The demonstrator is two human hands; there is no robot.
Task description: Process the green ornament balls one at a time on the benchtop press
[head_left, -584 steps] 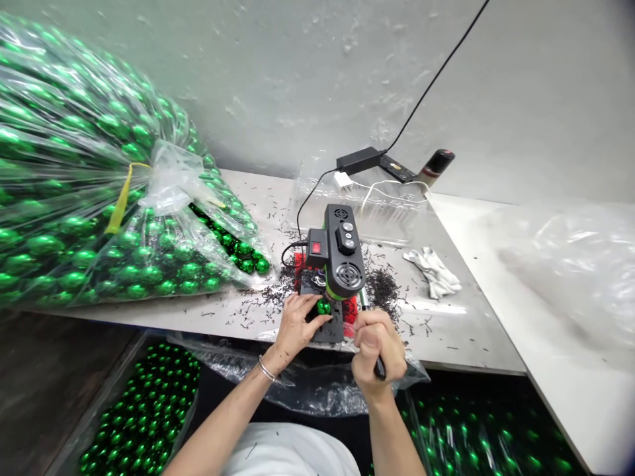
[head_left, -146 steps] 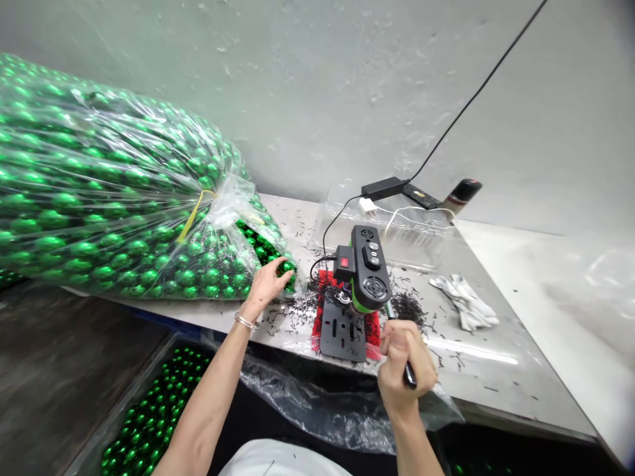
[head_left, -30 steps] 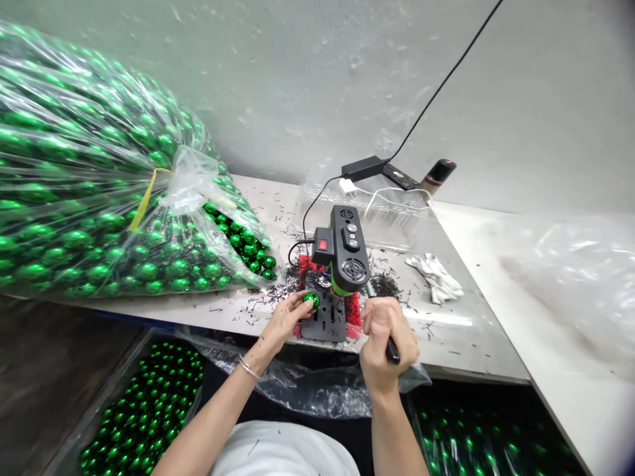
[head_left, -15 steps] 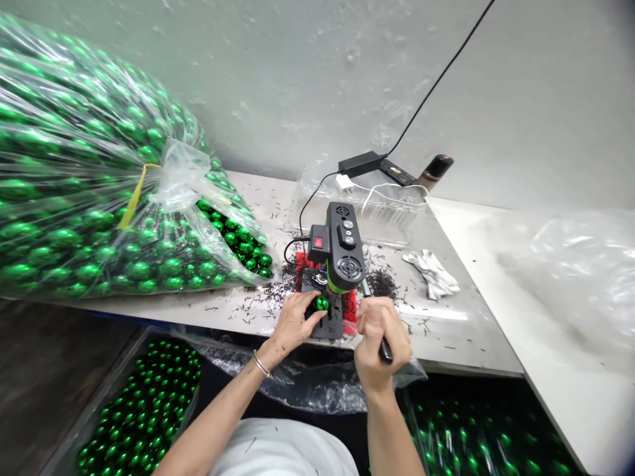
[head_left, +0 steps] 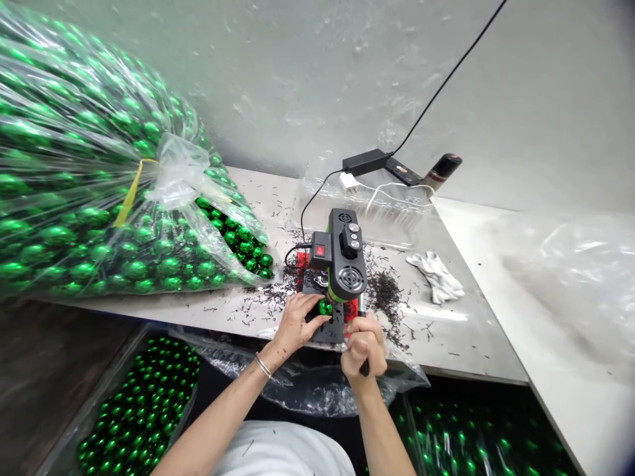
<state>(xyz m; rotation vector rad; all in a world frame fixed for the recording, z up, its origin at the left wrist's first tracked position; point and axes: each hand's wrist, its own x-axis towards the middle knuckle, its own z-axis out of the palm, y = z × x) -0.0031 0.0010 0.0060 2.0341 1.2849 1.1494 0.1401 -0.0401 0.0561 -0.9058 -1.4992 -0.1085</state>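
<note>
Between the thumb and fingers of my left hand (head_left: pixel 296 324) is a shiny green ball (head_left: pixel 325 307). It sits under the head of a small black bench drill press (head_left: pixel 348 264), over the dark base plate (head_left: pixel 328 333); the tool tip touching it is hidden by the housing. My right hand (head_left: pixel 364 345) is wrapped round the black-gripped lever handle (head_left: pixel 365 367) at the machine's right side. A red switch (head_left: pixel 320 250) is on the box at the machine's left.
A big clear bag of green balls (head_left: pixel 124 225) lies on the left of the table. Dark shavings (head_left: pixel 384 294) are scattered around the machine. White gloves (head_left: pixel 437 276), a power adapter (head_left: pixel 366 162) and a spray can (head_left: pixel 443 170) lie beyond. Below left stands a ball-filled bin (head_left: pixel 141 396).
My right hand has moved left with the lever, closer to the machine. The drill head appears slightly lower in the picture. My left hand keeps the ball in the same place under it.
</note>
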